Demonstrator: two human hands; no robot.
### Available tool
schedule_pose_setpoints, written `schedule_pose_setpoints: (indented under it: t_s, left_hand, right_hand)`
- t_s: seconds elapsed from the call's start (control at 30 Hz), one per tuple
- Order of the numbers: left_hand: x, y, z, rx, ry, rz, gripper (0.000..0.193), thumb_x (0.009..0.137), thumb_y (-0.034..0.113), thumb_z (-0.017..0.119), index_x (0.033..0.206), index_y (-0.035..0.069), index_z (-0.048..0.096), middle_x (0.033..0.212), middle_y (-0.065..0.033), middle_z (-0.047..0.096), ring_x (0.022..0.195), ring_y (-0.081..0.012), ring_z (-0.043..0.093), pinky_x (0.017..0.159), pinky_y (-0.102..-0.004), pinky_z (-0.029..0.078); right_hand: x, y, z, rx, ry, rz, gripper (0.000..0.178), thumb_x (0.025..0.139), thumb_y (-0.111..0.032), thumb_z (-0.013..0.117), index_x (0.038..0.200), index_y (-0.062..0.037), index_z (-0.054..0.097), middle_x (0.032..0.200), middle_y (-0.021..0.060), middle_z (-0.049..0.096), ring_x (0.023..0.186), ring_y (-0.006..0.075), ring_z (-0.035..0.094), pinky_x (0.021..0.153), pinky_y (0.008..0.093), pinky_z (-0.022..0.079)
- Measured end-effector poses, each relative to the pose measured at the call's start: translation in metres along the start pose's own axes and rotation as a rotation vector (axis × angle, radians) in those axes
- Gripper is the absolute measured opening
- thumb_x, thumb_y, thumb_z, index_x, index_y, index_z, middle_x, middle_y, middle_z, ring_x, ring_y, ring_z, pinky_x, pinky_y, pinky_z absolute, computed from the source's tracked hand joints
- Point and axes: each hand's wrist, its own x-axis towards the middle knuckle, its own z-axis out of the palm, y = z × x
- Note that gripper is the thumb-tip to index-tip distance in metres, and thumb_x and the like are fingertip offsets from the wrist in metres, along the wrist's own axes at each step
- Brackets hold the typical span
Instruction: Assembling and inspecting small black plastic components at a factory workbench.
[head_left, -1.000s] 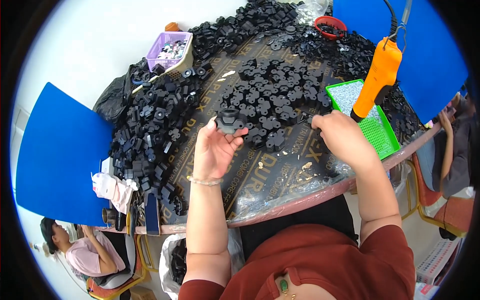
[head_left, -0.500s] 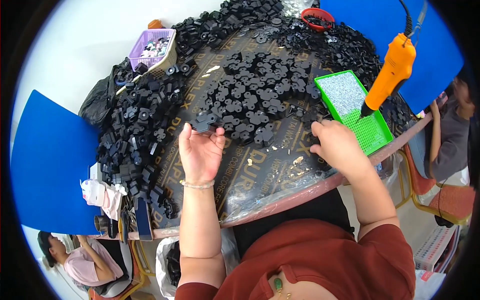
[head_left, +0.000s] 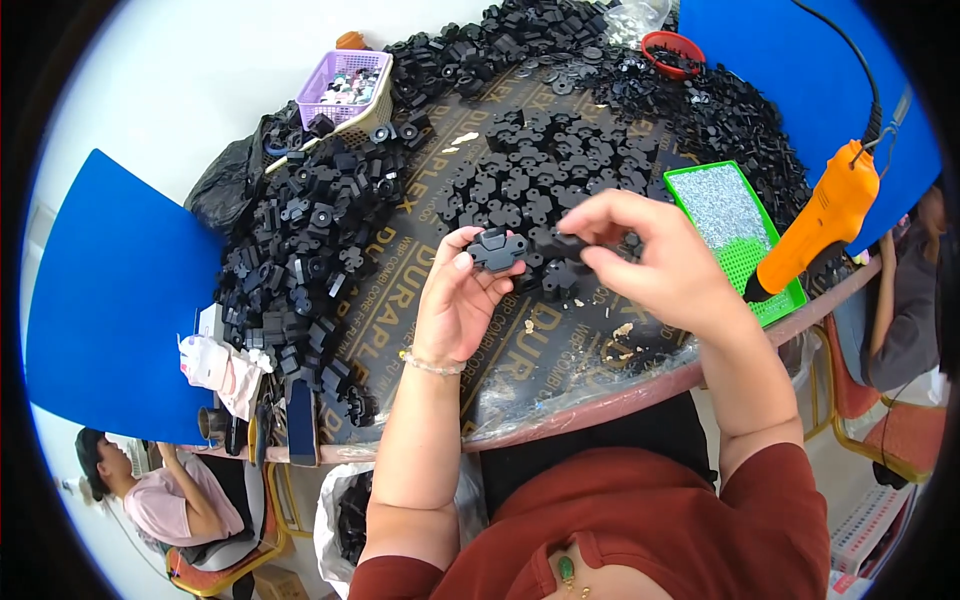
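Note:
My left hand (head_left: pixel 462 290) holds up a black plastic part (head_left: pixel 498 252) with lobed edges, gripping it by the fingertips over the near side of the table. Close to its right is my right hand (head_left: pixel 655 262), thumb and forefinger pinched around a small dark plastic piece (head_left: pixel 568 242) that is blurred. A gap separates the two hands. Just beyond them, many black lobed parts (head_left: pixel 530 165) stand packed together. An orange electric screwdriver (head_left: pixel 822 215) hangs at the right, its dark tip over a green tray (head_left: pixel 745 255) of small silvery screws.
Loose black parts (head_left: pixel 300 235) pile up along the left and far sides. At the back are a lilac basket (head_left: pixel 325 85) and a red bowl (head_left: pixel 672 55). Blue partitions (head_left: pixel 120 320) flank the table. Other people sit at left (head_left: pixel 180 490) and right (head_left: pixel 905 310).
My right hand has moved left from beside the green tray toward my left hand, now with a small dark piece. The left hand has shifted right with its part. The whole view has shifted slightly.

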Motion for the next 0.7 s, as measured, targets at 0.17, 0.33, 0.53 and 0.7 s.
schedule_pose_setpoints:
  t_s: [0.17, 0.33, 0.53, 0.7]
  left_hand:
    - [0.002, 0.001, -0.001, -0.045, -0.024, 0.014, 0.031, 0.096, 0.018, 0.060, 0.124, 0.010, 0.048, 0.117, -0.0123, 0.063, 0.102, -0.0253, 0.065, 0.089, -0.0342, 0.054]
    - [0.000, -0.006, 0.000, 0.087, 0.061, 0.235, 0.043, 0.086, -0.004, 0.067, 0.119, 0.014, 0.046, 0.127, -0.0093, 0.056, 0.113, -0.0206, 0.059, 0.096, -0.0359, 0.052]
    - [0.003, -0.006, 0.006, 0.193, -0.002, 0.271, 0.053, 0.077, -0.008, 0.076, 0.113, 0.013, 0.046, 0.145, -0.0169, 0.040, 0.123, -0.0244, 0.053, 0.102, -0.0371, 0.049]
    - [0.005, -0.007, 0.004, 0.389, -0.038, 0.356, 0.052, 0.075, -0.006, 0.080, 0.108, 0.013, 0.045, 0.146, -0.0173, 0.037, 0.127, -0.0246, 0.050, 0.104, -0.0389, 0.049]
  right_hand:
    - [0.036, 0.009, 0.026, 0.607, -0.030, 0.156, 0.021, 0.089, 0.002, 0.060, 0.110, 0.0017, 0.061, 0.098, 0.0057, 0.067, 0.085, 0.0114, 0.064, 0.077, 0.0241, 0.052]
    - [0.030, 0.048, 0.053, 1.112, 0.010, 0.437, 0.022, 0.090, -0.001, 0.064, 0.112, -0.0023, 0.059, 0.093, 0.0061, 0.065, 0.080, 0.0143, 0.065, 0.071, 0.0281, 0.054]
    - [0.023, 0.067, 0.056, 1.275, -0.048, 0.501, 0.021, 0.091, -0.004, 0.062, 0.112, -0.0049, 0.060, 0.092, 0.0066, 0.067, 0.079, 0.0155, 0.066, 0.071, 0.0296, 0.057]
    - [0.022, 0.062, 0.055, 1.227, 0.006, 0.485, 0.021, 0.091, -0.005, 0.065, 0.112, -0.0016, 0.060, 0.091, 0.0065, 0.066, 0.075, 0.0149, 0.066, 0.068, 0.0266, 0.055]
